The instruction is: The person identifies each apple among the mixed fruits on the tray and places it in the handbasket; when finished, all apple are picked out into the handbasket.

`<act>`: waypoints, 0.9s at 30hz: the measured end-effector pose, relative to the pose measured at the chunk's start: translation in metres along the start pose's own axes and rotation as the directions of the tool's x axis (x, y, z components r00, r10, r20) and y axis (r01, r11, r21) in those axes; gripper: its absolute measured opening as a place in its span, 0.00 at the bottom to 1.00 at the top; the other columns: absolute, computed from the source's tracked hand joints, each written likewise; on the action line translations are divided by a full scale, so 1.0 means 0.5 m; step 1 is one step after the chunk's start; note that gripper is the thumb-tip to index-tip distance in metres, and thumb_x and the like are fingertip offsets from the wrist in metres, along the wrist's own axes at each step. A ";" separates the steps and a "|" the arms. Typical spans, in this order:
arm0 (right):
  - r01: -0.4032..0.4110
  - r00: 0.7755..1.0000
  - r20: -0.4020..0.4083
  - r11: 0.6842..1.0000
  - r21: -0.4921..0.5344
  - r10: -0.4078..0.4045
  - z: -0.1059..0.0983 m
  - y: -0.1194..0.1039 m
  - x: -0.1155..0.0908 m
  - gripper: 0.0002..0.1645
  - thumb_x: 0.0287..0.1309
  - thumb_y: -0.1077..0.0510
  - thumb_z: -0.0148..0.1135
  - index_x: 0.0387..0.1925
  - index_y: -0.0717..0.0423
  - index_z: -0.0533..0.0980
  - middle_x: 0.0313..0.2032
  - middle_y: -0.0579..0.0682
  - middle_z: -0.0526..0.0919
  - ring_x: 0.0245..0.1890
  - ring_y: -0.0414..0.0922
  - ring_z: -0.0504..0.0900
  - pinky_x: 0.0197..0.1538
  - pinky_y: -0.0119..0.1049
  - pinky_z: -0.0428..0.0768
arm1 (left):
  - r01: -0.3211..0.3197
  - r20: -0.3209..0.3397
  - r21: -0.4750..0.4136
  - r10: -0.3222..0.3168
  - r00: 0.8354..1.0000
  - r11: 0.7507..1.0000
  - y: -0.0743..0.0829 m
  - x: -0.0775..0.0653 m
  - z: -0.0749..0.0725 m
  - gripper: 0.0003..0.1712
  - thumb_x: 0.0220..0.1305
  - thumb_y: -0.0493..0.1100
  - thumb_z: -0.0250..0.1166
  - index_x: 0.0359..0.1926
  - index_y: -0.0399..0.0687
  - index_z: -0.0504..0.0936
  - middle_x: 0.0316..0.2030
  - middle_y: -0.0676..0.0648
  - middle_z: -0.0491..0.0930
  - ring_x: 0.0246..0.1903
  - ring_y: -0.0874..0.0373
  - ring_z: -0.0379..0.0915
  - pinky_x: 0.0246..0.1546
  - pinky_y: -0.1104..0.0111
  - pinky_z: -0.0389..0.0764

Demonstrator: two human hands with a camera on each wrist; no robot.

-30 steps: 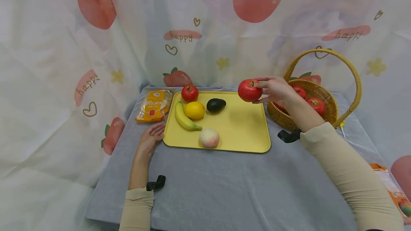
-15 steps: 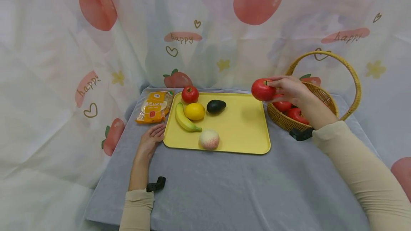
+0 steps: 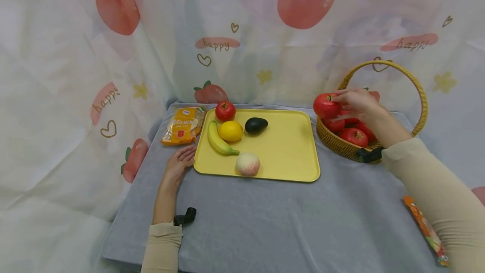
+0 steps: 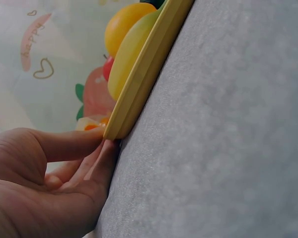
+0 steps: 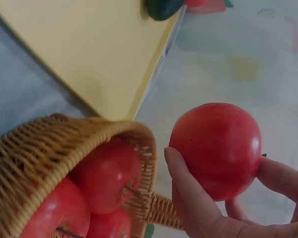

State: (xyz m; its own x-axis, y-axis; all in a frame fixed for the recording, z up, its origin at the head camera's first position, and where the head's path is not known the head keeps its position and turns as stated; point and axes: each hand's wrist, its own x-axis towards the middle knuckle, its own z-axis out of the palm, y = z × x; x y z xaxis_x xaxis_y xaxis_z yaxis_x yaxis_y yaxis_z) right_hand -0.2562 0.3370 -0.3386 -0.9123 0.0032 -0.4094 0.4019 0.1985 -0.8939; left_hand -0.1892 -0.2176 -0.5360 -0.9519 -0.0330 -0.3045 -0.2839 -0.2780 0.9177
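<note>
My right hand (image 3: 358, 103) holds a red apple (image 3: 326, 105) above the left rim of the wicker basket (image 3: 335, 148). In the right wrist view, thumb and fingers grip this apple (image 5: 216, 148) from its sides. Several red apples (image 3: 354, 137) lie inside the basket, partly hidden by the hand and forearm. At the lower left corner of the yellow tray (image 3: 284, 155) is my left hand (image 3: 178, 167). Seen from the left wrist, its thumb lies on the tray's rim (image 4: 129, 110) and its fingers are below, pinching the edge.
The tray carries a red apple (image 3: 225, 111), a lemon (image 3: 230, 131), a banana (image 3: 219, 141), an avocado (image 3: 256, 125) and a peach (image 3: 248, 164). An orange food bag (image 3: 182, 126) lies left of it. A colourful packet (image 3: 426, 231) is by the right sleeve. The basket's handle (image 3: 418, 83) arches high.
My right hand has carried its apple rightward, from over the tray's right end to the basket's left rim. The left hand has stayed at the tray corner.
</note>
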 end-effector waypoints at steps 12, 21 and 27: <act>-0.022 0.999 -0.035 0.998 0.051 0.024 -0.058 0.009 0.021 0.22 0.74 0.55 0.58 0.65 0.52 0.68 0.46 0.41 0.76 0.48 0.43 0.78 0.56 0.54 0.83 | -0.013 0.010 0.003 0.013 1.000 1.000 0.000 -0.001 -0.006 0.36 0.68 0.18 0.54 0.76 0.34 0.65 0.74 0.34 0.67 0.73 0.46 0.66 0.65 0.67 0.74; -0.021 0.994 -0.103 0.998 0.054 0.027 -0.077 0.027 0.040 0.14 0.73 0.57 0.60 0.55 0.51 0.71 0.44 0.45 0.75 0.44 0.42 0.78 0.57 0.55 0.82 | -0.030 0.015 0.021 0.030 0.999 0.999 -0.005 -0.002 -0.009 0.35 0.69 0.19 0.56 0.75 0.35 0.66 0.73 0.35 0.68 0.72 0.47 0.66 0.59 0.72 0.78; -0.029 0.988 -0.148 0.995 0.092 0.043 -0.088 0.034 0.052 0.13 0.73 0.57 0.58 0.53 0.51 0.68 0.47 0.46 0.72 0.45 0.42 0.78 0.54 0.53 0.84 | -0.041 0.032 0.008 0.041 0.999 0.999 -0.004 -0.002 -0.004 0.35 0.69 0.18 0.54 0.75 0.34 0.65 0.74 0.34 0.67 0.73 0.46 0.66 0.62 0.70 0.76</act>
State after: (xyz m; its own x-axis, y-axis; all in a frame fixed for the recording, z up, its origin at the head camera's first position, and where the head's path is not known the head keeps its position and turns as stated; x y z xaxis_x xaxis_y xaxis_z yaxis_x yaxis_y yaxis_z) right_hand -0.2767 0.3836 -0.3564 -0.8959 0.1572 -0.4156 0.4338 0.1077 -0.8945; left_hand -0.1873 -0.2190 -0.5378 -0.9659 -0.0139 -0.2584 -0.2453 -0.2687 0.9315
